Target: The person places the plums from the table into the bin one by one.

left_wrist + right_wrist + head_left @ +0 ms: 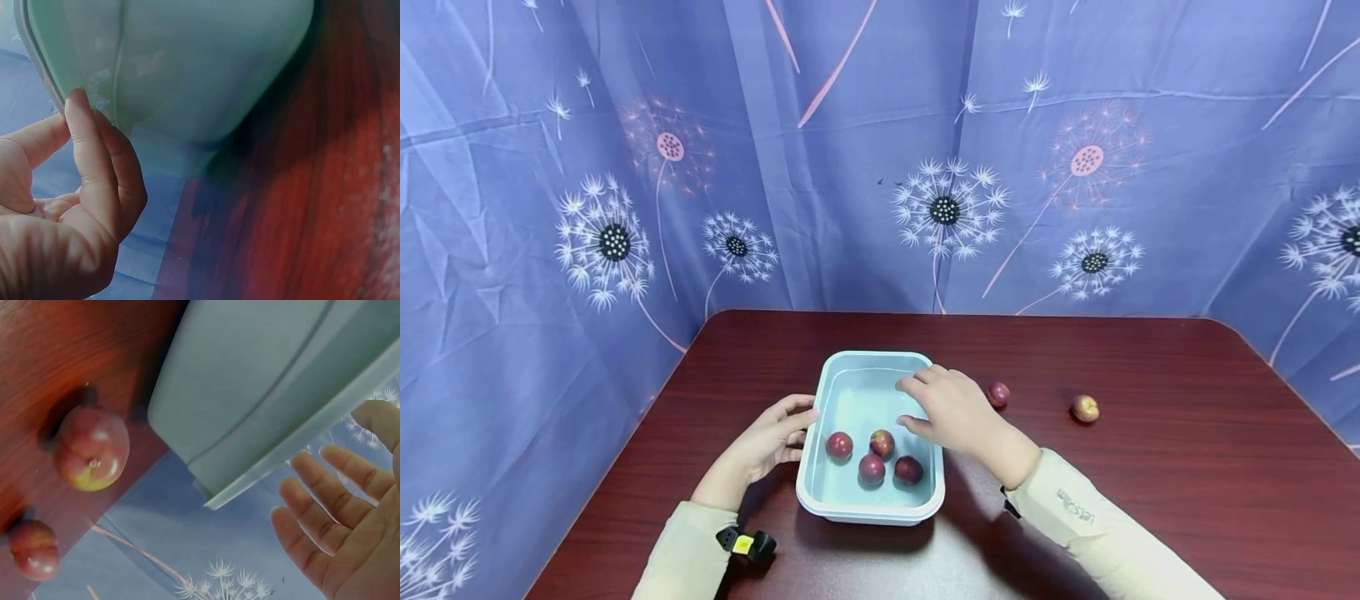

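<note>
Four plums (874, 457) lie in the tub (880, 508) below the open right hand (951, 410).

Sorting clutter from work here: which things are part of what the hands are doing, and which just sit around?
In hand: tub, four fruits in it, two fruits on the table, left hand, right hand.
Lying about: backdrop cloth.

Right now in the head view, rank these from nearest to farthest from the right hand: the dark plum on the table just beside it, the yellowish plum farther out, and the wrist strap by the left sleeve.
Measured from the right hand:
1. Dark plum, on the table just to its right.
2. Yellowish plum, farther right on the table.
3. Wrist strap, at the near left, beyond the tub.
</note>
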{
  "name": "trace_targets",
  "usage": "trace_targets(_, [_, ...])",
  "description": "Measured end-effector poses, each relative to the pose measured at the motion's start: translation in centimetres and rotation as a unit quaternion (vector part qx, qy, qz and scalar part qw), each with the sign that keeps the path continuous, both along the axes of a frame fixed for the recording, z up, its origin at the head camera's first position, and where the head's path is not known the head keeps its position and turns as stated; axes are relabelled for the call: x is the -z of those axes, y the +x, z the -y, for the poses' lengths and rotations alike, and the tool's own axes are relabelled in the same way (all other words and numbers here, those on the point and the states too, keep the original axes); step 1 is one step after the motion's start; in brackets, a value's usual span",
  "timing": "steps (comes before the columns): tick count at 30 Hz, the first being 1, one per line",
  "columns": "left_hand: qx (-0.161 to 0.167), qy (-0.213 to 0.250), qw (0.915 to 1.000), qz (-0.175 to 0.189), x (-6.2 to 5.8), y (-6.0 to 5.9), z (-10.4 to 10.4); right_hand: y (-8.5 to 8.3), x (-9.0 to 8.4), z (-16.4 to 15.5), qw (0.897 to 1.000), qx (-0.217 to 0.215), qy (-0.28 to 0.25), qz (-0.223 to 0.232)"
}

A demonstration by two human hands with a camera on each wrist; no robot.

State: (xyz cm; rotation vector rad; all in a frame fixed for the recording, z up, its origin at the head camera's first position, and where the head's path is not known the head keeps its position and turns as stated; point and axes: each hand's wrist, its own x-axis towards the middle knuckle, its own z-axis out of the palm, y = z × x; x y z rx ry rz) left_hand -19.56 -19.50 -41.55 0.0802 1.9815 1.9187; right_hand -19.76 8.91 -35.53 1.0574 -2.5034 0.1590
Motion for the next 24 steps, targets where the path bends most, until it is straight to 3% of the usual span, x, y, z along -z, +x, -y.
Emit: trace_targets(24, [0.005,0.003,1.0,0.001,-0.1,0.1,0.0,-0.9,0.9,-3.4,0.998,0.047,-0.03,0.014])
